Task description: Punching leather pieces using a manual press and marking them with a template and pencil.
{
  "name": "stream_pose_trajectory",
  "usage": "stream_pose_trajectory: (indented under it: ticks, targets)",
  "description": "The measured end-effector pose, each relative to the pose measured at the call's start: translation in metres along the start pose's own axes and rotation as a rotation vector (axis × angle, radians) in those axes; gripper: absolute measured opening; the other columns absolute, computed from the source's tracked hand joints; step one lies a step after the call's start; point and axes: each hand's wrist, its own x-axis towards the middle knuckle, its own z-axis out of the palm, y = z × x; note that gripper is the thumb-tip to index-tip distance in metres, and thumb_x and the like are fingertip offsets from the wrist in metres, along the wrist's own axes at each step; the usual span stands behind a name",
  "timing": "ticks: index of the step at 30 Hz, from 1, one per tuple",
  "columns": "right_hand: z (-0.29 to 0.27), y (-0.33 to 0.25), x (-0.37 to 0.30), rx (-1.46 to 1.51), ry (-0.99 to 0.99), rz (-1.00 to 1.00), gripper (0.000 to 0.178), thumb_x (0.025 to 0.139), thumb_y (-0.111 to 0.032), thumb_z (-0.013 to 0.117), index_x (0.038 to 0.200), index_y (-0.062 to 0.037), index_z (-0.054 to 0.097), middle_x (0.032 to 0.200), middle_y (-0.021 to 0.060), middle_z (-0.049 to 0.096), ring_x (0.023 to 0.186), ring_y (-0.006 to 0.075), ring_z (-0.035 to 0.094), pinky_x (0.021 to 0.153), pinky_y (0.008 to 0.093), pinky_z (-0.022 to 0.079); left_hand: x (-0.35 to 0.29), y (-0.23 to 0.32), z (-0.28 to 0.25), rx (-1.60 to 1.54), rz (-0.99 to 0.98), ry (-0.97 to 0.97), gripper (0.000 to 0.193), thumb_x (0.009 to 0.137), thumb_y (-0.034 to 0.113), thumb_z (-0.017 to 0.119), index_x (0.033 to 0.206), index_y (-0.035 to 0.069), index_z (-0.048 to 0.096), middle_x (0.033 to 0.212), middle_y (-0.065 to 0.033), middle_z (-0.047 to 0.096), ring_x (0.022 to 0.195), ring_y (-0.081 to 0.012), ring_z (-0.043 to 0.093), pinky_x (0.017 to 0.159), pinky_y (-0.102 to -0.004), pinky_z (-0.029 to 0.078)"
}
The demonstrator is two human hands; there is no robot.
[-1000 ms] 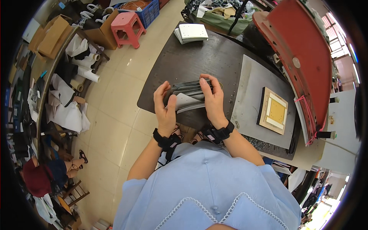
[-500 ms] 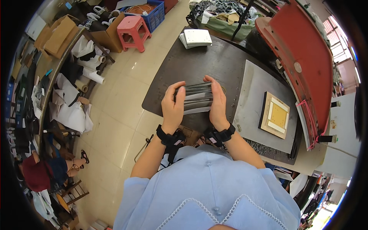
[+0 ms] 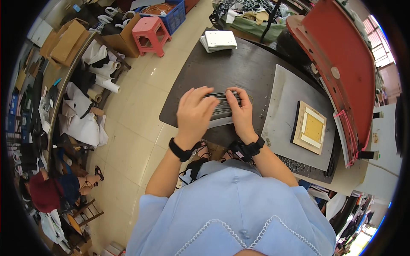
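A stack of thin dark and grey sheets (image 3: 221,112) stands on edge between my two hands, above the near part of the dark work board (image 3: 188,72). On its right end, my right hand (image 3: 242,114) is closed, the thumb on the near side and the fingers behind. My left hand (image 3: 194,114) curls over the left end with its back turned up, its fingers slightly smeared and partly hiding the sheets. At the far edge of the board sits a pile of white punched cards (image 3: 220,40).
A grey plate (image 3: 279,102) to the right carries a wooden-framed die with a yellow centre (image 3: 314,128). Over it rises a red machine arm (image 3: 333,55). A pink stool (image 3: 150,34) stands at far left; a person in dark red (image 3: 48,191) is at lower left.
My left hand has turned over the stack's left end, its fingers curling in across it. The sheets look squeezed closer together, and my right thumb has come onto their near side.
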Motion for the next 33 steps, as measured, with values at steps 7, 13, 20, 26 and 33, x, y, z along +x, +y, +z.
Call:
stream_pose_trajectory:
  ticks: [7,13,20,26,33]
  targets:
    - [0.006,0.002,0.003,-0.026,0.006,-0.035,0.027,0.096,-0.028,0.064,0.109,-0.0041,0.063,0.092,-0.0046,0.057,0.080,0.0032,0.048,0.072,0.0193,0.040,-0.056,-0.039,-0.006,-0.568,-0.536,0.342,0.017,0.104,0.014,0.043,0.112,0.000,0.050,0.130,-0.0163,0.053,0.113,-0.0256,0.057,0.103,-0.0388,0.042]
    - [0.002,-0.002,0.001,-0.010,0.028,0.000,0.028,0.097,-0.027,0.063,0.113,-0.0041,0.063,0.094,-0.0035,0.058,0.085,0.0051,0.050,0.076,0.0203,0.041,-0.060,0.002,0.017,-0.490,-0.371,0.038,0.052,0.101,0.020,0.042,0.145,-0.004,0.030,0.152,-0.0212,0.033,0.141,-0.0310,0.031,0.118,-0.0423,0.020]
    - [0.013,0.010,0.000,-0.025,0.111,-0.104,0.031,0.097,-0.030,0.064,0.113,-0.0040,0.061,0.094,-0.0018,0.058,0.086,0.0065,0.051,0.077,0.0212,0.042,-0.048,0.000,0.014,-0.507,-0.352,0.008,0.077,0.097,0.045,0.046,0.150,-0.004,0.020,0.159,-0.0209,0.017,0.148,-0.0322,0.016,0.119,-0.0419,0.013]
    - [0.017,0.010,0.001,-0.055,0.138,-0.119,0.030,0.097,-0.030,0.064,0.110,-0.0039,0.061,0.092,-0.0022,0.058,0.084,0.0060,0.050,0.075,0.0207,0.042,-0.075,0.014,-0.008,-0.145,-0.107,-0.131,0.108,0.074,0.040,0.081,0.153,0.005,0.017,0.158,-0.0288,0.007,0.147,-0.0445,0.010,0.116,-0.0566,0.016]
    - [0.008,0.008,0.005,-0.102,0.094,-0.109,0.026,0.098,-0.028,0.062,0.109,-0.0037,0.060,0.093,-0.0012,0.059,0.084,0.0057,0.050,0.075,0.0210,0.042,-0.054,-0.015,0.013,-0.434,-0.465,-0.180,0.112,0.067,0.008,0.086,0.152,0.004,0.015,0.141,-0.0208,0.037,0.129,-0.0297,0.044,0.109,-0.0392,0.037]
